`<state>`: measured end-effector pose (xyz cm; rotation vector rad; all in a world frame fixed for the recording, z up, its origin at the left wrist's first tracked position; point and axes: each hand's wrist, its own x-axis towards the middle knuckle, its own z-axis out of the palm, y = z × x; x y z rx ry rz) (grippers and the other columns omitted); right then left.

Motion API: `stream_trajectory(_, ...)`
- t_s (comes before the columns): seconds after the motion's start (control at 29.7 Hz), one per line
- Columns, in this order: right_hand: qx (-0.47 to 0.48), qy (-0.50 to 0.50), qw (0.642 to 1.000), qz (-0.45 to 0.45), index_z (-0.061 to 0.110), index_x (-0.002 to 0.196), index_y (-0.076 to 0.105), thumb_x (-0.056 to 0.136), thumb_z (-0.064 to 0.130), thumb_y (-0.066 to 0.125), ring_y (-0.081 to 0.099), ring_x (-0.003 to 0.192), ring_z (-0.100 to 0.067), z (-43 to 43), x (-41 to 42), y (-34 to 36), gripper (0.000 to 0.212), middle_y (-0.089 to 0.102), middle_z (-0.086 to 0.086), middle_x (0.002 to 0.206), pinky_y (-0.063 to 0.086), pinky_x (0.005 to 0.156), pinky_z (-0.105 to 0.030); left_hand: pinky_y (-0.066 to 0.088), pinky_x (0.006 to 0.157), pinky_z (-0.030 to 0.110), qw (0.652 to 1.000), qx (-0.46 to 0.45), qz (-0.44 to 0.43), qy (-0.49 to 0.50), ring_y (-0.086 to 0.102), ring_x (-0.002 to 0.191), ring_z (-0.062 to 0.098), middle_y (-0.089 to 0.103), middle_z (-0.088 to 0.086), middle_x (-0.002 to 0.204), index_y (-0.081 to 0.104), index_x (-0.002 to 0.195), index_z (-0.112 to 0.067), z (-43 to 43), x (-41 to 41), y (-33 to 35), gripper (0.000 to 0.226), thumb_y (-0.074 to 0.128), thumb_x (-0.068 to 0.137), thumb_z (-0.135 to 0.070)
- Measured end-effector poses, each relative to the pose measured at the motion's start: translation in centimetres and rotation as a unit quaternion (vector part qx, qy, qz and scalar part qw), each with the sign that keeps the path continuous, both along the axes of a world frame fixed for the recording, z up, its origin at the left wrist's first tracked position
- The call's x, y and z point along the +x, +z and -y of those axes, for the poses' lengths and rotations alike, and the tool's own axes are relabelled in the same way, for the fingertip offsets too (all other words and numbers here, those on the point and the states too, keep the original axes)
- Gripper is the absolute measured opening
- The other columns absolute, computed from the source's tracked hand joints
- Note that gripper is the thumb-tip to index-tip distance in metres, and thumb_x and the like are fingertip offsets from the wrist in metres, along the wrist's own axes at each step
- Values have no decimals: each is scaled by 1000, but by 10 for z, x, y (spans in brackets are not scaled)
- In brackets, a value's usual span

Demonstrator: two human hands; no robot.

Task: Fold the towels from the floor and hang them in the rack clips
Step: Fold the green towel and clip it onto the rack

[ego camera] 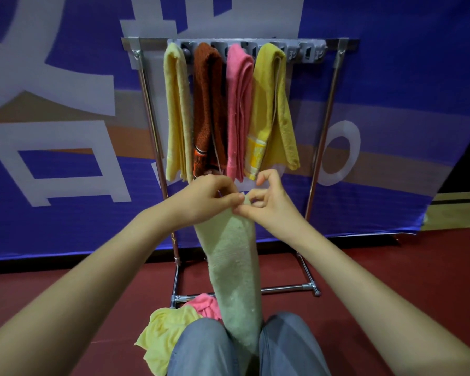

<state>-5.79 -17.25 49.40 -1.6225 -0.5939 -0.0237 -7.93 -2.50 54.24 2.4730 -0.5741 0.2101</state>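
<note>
Head view centres on the green towel point(234, 267), which hangs as a long narrow strip from the fingers point(229, 189) down to between the person's knees point(201, 348). Its top end is gathered into a small bunch, probably so that it will slip into a clip. The left hand point(209, 202) pinches that bunch between thumb and curled fingers. The right hand point(272, 204) pinches it from the other side with thumb and forefinger, its other fingers lifted clear. Holding the towel this high seems meant to let its own weight pull the fold straight.

Just above and beyond the fingers, four folded towels hang side by side from the clip strip point(296, 44): a pale yellow towel point(175, 109), a brown towel point(209, 104), a pink towel point(238, 109) and a mustard towel point(272, 104). They fill the strip from its left end, so the free clips point(307, 51), up and to the right of the fingers, look like the green towel's place. The strip sits across the top of the metal rack point(329, 109).

Far below the fingers, beside the left knee, a crumpled yellow towel point(166, 332) and a crumpled pink towel point(204, 305) lie touching on the floor point(391, 280), not yet folded.
</note>
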Motion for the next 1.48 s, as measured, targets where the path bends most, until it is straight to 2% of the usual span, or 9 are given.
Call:
stream_trajectory(0.13, 18, -7, 1000, -22, 28, 83, 30, 77, 0, 65, 55, 60, -15, 0, -1, -6, 45, 53, -4, 68, 47, 60, -23, 36, 58, 5, 999, 27, 26, -4, 45, 61, -2, 48, -13, 66, 61, 90, -2, 3, -2, 1, 20, 52, 90, -20)
stream_trajectory(0.54, -33, 48, 979, -197, 9, 102, 58, 79, -5, 60, 63, 69, 8, 1, -8, -117, 27, 64, 3, 89, 50, 66, -11, 34, 63, 25, 985, 31, 170, 26, 49, 76, 16, 57, 4, 83, 59, 93, -1, -7, -1, 49, 24, 49, 90, -23)
stream_trajectory(0.71, -64, 49, 970, -230, 4, 105, 60, 78, -3, 63, 61, 65, 9, -1, -2, -152, 28, 69, 15, 71, 49, 63, -11, 34, 59, 13, 977, 42, 200, 59, 45, 67, 7, 51, -5, 76, 59, 93, -5, -25, 0, 70, 21, 48, 91, -23)
stream_trajectory(0.81, -67, 38, 969, -236, -3, 101, 63, 79, 0, 63, 59, 63, 9, -1, 3, -160, 22, 68, 16, 70, 48, 64, -10, 36, 65, 21, 971, 52, 213, 97, 48, 76, 14, 54, 0, 84, 58, 96, -4, -40, -2, 73, 24, 47, 91, -25)
stream_trajectory(0.91, -84, 60, 969, -224, 12, 83, 65, 69, 16, 65, 57, 63, 10, 1, 9, -148, 14, 67, 19, 59, 46, 63, -12, 37, 73, 31, 959, 64, 218, 170, 49, 82, 20, 55, 7, 87, 58, 98, -2, -65, 2, 62, 27, 46, 92, -25)
stream_trajectory(1.08, -89, 140, 966, -197, 13, 82, 66, 81, 10, 62, 57, 67, 5, 12, 17, -100, 5, 68, 16, 65, 44, 63, -11, 37, 72, 39, 938, 143, 100, 300, 56, 89, 39, 62, 28, 94, 57, 94, 6, -102, 10, -6, 26, 48, 91, -19)
stream_trajectory(1.25, -91, 191, 960, -184, 11, 88, 68, 73, 21, 60, 63, 72, -7, 23, 13, -40, 20, 71, 7, 74, 47, 66, -16, 43, 78, 37, 935, 198, -73, 285, 56, 95, 34, 61, 21, 110, 53, 107, -1, -89, 1, -61, 27, 47, 91, -22)
stream_trajectory(1.35, -85, 222, 955, -180, 11, 86, 66, 75, 19, 57, 64, 69, -4, 21, 7, -11, 17, 71, 8, 71, 49, 66, -15, 44, 89, 28, 969, 16, -179, 171, 57, 108, 21, 61, 5, 114, 53, 113, -11, -52, -5, -56, 27, 46, 93, -28)
stream_trajectory(1.48, -110, 254, 947, -160, 16, 86, 68, 80, 18, 55, 65, 77, -2, 22, -6, 19, 14, 72, 9, 76, 49, 70, -13, 48, 78, 12, 938, -271, -214, -11, 61, 85, 5, 65, 0, 89, 62, 99, -4, 5, -28, -30, 41, 30, 96, -30)
